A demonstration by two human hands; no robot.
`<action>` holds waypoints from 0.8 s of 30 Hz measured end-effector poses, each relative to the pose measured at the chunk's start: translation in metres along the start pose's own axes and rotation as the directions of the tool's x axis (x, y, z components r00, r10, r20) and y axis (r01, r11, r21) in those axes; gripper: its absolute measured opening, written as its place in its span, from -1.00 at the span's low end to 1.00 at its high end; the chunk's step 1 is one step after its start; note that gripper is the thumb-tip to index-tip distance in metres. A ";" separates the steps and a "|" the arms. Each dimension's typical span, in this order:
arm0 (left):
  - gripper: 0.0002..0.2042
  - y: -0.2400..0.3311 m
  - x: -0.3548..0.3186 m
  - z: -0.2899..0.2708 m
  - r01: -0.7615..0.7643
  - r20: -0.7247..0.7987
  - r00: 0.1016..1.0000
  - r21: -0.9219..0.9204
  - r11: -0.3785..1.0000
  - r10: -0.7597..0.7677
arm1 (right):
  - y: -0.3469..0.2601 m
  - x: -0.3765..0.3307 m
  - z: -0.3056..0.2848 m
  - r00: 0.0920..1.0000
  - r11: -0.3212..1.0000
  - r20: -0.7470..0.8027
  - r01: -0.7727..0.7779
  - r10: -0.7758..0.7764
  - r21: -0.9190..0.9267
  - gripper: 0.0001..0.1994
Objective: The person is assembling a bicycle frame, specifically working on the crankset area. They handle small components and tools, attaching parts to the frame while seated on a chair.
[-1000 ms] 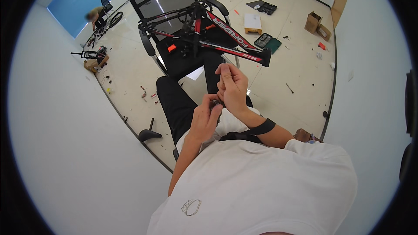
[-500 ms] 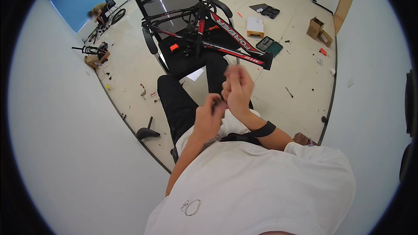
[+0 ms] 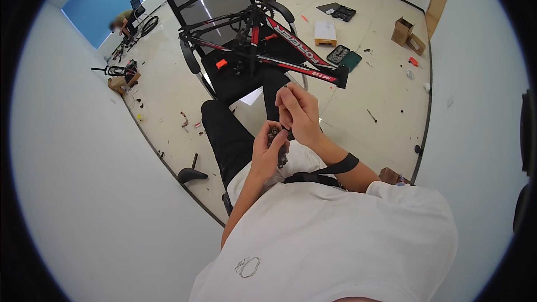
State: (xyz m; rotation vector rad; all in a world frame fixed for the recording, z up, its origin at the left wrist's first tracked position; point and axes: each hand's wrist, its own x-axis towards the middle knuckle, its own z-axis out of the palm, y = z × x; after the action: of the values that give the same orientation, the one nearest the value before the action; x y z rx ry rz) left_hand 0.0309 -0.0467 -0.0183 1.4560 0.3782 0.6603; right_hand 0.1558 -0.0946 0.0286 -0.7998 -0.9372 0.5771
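My left hand [image 3: 264,151] is closed around a dark metal bicycle part [image 3: 282,159], which pokes out by the thumb and below the palm; its exact kind is hard to make out. Just above and to the right, my right hand [image 3: 302,114] is pinched, fingertips together. A tiny dark tip [image 3: 286,86] shows at its upper edge, too small to name. Both hands are over my lap, close together. Beyond them a black and red bicycle frame [image 3: 296,45] lies across a black mesh office chair [image 3: 215,8], its front end toward my hands.
An orange-red object [image 3: 221,64] and an orange-handled tool [image 3: 271,37] rest on the chair seat. A bicycle saddle [image 3: 192,175] lies on the floor at left. To the right are an open tool case [image 3: 339,55] and cardboard boxes [image 3: 401,31]. A person [image 3: 124,22] bends over at far left.
My right hand has shifted slightly left and is no longer blurred. The dark metal part in my left hand now shows more clearly. The bicycle frame stays on the chair.
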 end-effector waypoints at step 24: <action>-0.76 0.000 -0.004 0.004 -0.044 0.013 0.999 0.209 0.977 0.042 | -0.011 0.013 -0.005 0.913 0.869 -0.054 -0.365 0.404 0.334 -0.68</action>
State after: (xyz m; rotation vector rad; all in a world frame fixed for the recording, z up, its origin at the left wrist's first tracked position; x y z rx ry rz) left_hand 0.0299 -0.0524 -0.0188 1.6710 0.4207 0.6645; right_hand 0.1677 -0.0932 0.0420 -0.7227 -0.5481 0.9911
